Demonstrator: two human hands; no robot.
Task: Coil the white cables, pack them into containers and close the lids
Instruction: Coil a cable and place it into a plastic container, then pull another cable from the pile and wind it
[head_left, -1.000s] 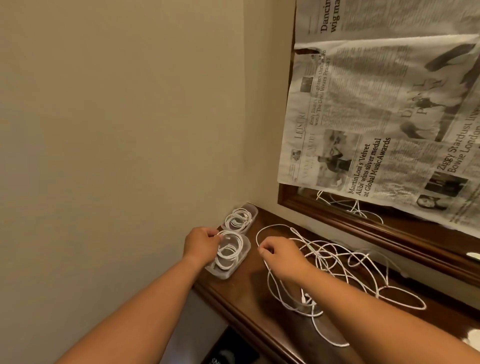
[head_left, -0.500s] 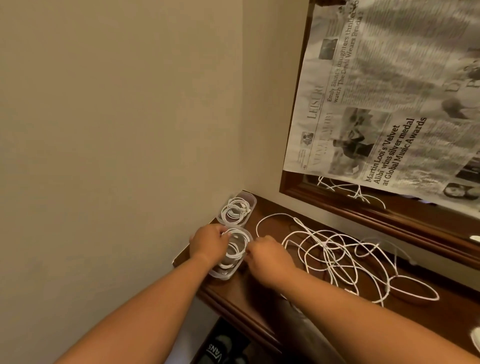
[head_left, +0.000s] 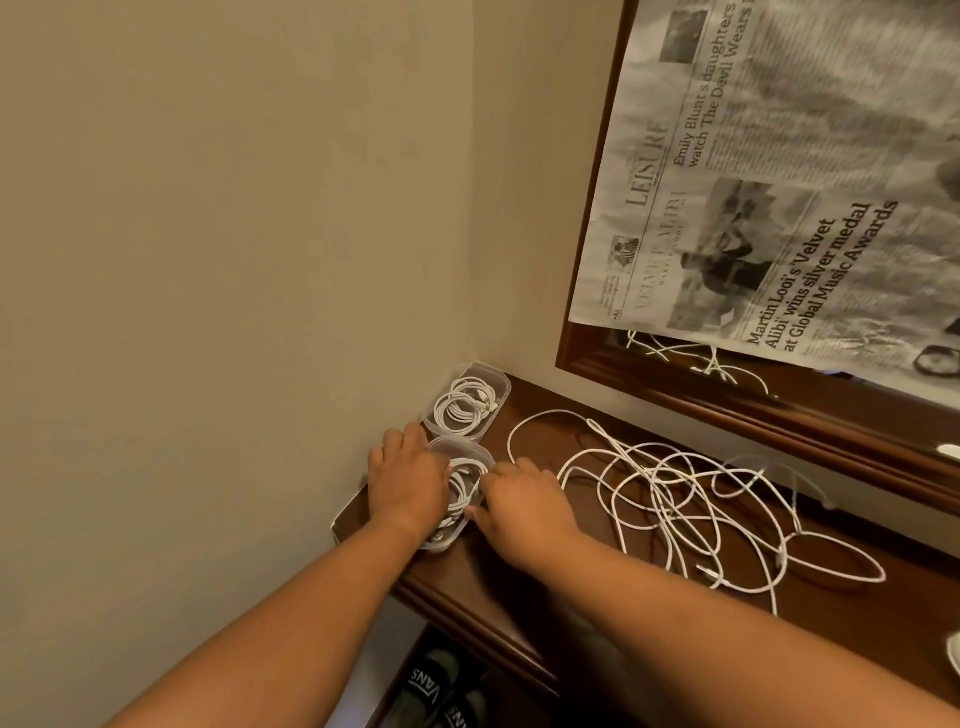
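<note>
Wooden shelf (head_left: 519, 587): both hands' fingers (head_left: 415, 441) (spread) flank the container (head_left: 470, 452) holding coiled cable (head_left: 462, 493).

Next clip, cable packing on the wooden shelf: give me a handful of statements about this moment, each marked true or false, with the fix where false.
1. Both hands are at the near container. True: the left hand and right hand flank it.
2. The far container is empty. False: it holds a coiled cable.
3. A lid covers the near container. False: no lid shows on it, and its coil lies exposed.
4. Loose cables lie tangled on the shelf to the right of the hands. True.
5. A newspaper hangs over the mirror. True.
</note>
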